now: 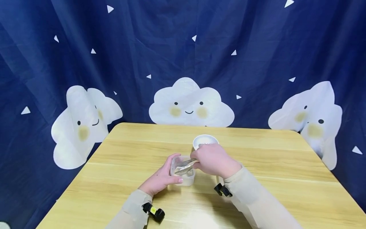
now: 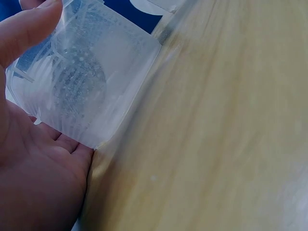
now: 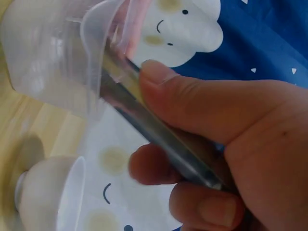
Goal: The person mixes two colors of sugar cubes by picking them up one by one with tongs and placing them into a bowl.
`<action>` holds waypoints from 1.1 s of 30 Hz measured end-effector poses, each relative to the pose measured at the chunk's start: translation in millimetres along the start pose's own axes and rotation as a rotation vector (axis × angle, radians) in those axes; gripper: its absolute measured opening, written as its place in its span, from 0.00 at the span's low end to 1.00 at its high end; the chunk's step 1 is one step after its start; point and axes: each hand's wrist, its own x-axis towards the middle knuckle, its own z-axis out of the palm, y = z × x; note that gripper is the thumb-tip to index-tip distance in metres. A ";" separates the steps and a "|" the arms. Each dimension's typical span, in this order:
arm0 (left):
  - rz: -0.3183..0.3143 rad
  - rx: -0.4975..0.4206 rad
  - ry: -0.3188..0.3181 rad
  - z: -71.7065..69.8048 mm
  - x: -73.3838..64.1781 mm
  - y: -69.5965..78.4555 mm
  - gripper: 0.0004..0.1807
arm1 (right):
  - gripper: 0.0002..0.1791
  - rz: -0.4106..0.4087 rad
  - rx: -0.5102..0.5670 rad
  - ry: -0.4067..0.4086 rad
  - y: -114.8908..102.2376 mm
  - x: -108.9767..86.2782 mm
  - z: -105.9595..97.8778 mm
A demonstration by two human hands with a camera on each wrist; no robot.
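Note:
My left hand (image 1: 160, 178) grips a small clear plastic container (image 1: 187, 181) from its left side, thumb at the near side and fingers round the far side. The container's bottom is on the table in the left wrist view. With my right hand (image 1: 213, 160) I hold a pair of metal tongs (image 3: 156, 134), thumb on one side and fingers on the other. The two tong arms reach down into the container, their ends spread apart. Something pale lies in there, but its kind is unclear. Just beyond my right hand stands a white bowl (image 1: 204, 138), partly covered by that hand.
The light wooden table (image 1: 137, 143) reaches out on both sides of my arms. Behind it hangs a dark blue curtain (image 1: 171, 38) with cloud faces and white triangles. Each sleeve carries a small black wrist camera (image 1: 154, 212).

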 end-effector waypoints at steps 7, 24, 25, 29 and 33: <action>0.003 -0.001 -0.006 0.3 0.2 -0.6 0.53 | 0.09 -0.038 0.022 0.048 4.7 -5.2 -1.0; 0.004 0.015 0.007 0.6 0.3 0.6 0.53 | 0.12 -0.081 0.012 0.023 -0.5 -5.9 5.2; 0.003 0.015 0.009 0.6 0.4 1.0 0.53 | 0.12 -0.085 0.019 0.032 -0.5 -6.5 4.5; -0.004 0.014 0.019 0.7 0.3 1.9 0.53 | 0.12 -0.099 0.036 0.061 1.0 -8.4 2.5; -0.007 0.015 0.018 -0.1 0.4 0.3 0.54 | 0.11 -0.096 0.055 0.075 3.8 -10.7 -0.3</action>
